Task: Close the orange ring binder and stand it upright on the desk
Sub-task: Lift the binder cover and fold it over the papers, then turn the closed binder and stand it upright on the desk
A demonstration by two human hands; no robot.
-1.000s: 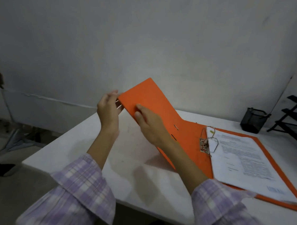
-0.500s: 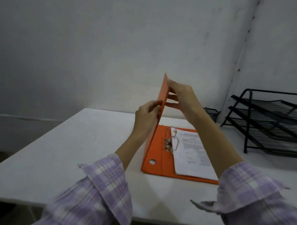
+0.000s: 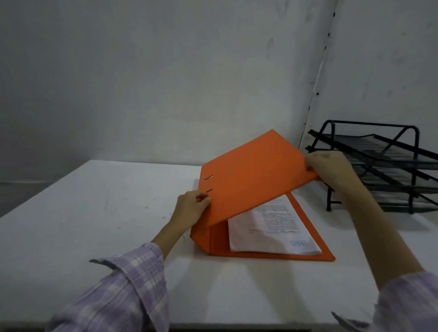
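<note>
Right hand (image 3: 332, 170): fingers pinched on the far-right free edge of the orange cardboard front cover (image 3: 252, 175), thumb on top. Left hand (image 3: 192, 210): curled against the cover's near-left side, close to the spine (image 3: 201, 234), beside two slits; grip there looks light.

Orange ring binder lies right of centre on the white desk (image 3: 85, 222), back cover flat, cover tilted halfway over the printed white sheets (image 3: 270, 225). Long axis runs near to far. Black wire letter tray (image 3: 388, 168) stands just beyond the right hand.

Judgement: closing is unfinished; the cover must drop rightward and down. The right hand leads, the left steadies the spine.
</note>
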